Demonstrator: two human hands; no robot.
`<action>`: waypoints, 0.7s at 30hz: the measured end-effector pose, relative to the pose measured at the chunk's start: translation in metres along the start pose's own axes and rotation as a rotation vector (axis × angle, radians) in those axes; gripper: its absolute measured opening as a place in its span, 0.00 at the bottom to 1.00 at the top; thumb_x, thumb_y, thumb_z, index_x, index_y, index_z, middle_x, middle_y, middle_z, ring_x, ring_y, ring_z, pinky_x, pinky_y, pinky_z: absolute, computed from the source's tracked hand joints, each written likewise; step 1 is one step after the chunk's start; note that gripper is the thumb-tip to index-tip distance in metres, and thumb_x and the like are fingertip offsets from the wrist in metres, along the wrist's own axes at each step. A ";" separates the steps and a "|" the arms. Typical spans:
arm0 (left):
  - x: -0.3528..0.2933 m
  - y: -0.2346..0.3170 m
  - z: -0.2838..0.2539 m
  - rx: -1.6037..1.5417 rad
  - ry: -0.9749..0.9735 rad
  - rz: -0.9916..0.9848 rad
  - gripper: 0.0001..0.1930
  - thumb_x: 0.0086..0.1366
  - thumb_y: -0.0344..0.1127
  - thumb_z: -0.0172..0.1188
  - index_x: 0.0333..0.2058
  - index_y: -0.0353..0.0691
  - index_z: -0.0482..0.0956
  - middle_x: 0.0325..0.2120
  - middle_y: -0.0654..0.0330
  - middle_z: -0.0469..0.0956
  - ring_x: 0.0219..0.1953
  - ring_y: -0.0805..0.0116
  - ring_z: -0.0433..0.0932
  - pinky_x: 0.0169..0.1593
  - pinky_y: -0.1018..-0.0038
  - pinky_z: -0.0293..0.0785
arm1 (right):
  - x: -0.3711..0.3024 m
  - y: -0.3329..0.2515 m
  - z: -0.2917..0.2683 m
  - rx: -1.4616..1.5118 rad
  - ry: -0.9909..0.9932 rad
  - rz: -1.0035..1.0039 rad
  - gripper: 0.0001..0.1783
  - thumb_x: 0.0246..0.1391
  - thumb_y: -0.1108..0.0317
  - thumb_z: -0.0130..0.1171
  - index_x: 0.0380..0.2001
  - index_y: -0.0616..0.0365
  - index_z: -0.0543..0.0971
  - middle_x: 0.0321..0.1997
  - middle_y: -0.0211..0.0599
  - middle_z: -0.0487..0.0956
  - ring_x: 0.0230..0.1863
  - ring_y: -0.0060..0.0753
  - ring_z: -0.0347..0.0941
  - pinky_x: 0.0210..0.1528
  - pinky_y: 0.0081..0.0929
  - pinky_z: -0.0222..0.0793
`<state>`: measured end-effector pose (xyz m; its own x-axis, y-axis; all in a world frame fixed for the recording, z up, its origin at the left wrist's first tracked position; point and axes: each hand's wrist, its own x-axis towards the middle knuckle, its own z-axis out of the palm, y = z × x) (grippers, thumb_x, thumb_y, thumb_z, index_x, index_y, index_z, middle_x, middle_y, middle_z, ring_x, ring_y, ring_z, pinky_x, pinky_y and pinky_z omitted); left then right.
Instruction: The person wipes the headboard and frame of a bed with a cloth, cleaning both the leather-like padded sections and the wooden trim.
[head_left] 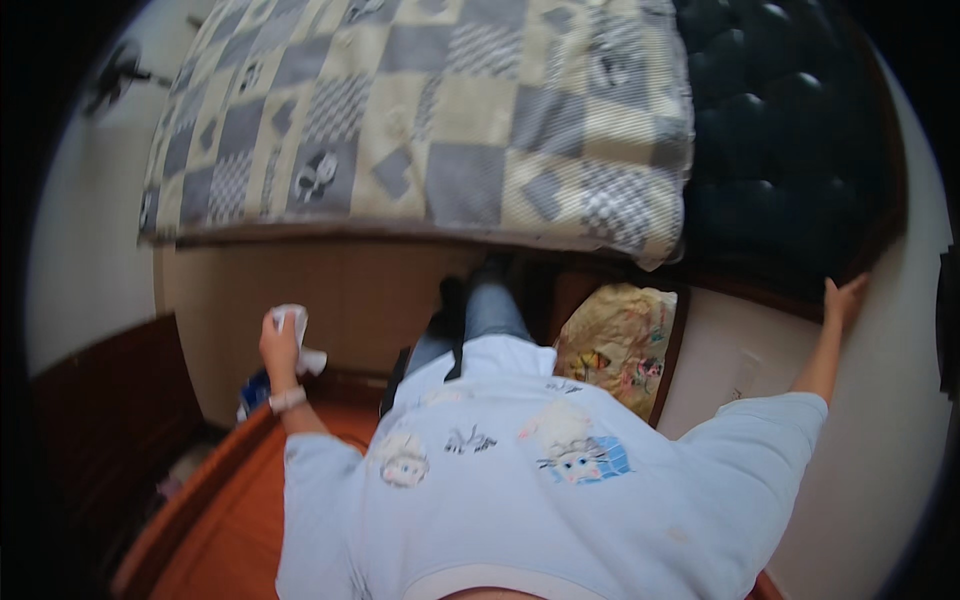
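At the left, my left hand point(279, 347) is closed around a crumpled white cloth point(313, 361), thin enough that it could be a tissue. Part of it sticks up above the fingers and part hangs beside them. My right hand point(847, 299) reaches far out to the right, thumb and fingers apart, at the lower wooden edge of the dark tufted headboard point(765, 150). It seems to rest on that edge, though the fingertips are hard to make out. Nothing shows in that hand.
Ahead lies a bed with a grey and cream checked cover point(430, 130). A small stand with a crinkled yellow patterned covering point(620, 345) is by the wall point(860, 440). Orange-brown wooden furniture point(235, 500) is behind me, a dark wooden panel point(110, 420) at left.
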<state>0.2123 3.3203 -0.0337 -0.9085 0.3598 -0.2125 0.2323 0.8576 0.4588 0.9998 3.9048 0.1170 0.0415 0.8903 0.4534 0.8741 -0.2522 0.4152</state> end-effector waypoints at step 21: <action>0.004 0.269 0.187 0.050 -0.561 0.336 0.21 0.56 0.41 0.56 0.46 0.34 0.70 0.36 0.41 0.76 0.39 0.44 0.75 0.42 0.62 0.70 | -0.041 -0.351 0.165 0.847 -0.663 -0.042 0.29 0.50 0.67 0.48 0.57 0.60 0.58 0.54 0.60 0.64 0.55 0.58 0.61 0.54 0.39 0.60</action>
<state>0.3364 3.6208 -0.0725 -0.4682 0.7363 -0.4885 0.5000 0.6766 0.5405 0.7717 4.0192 -0.1776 0.0355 0.9844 -0.1722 0.9213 -0.0990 -0.3761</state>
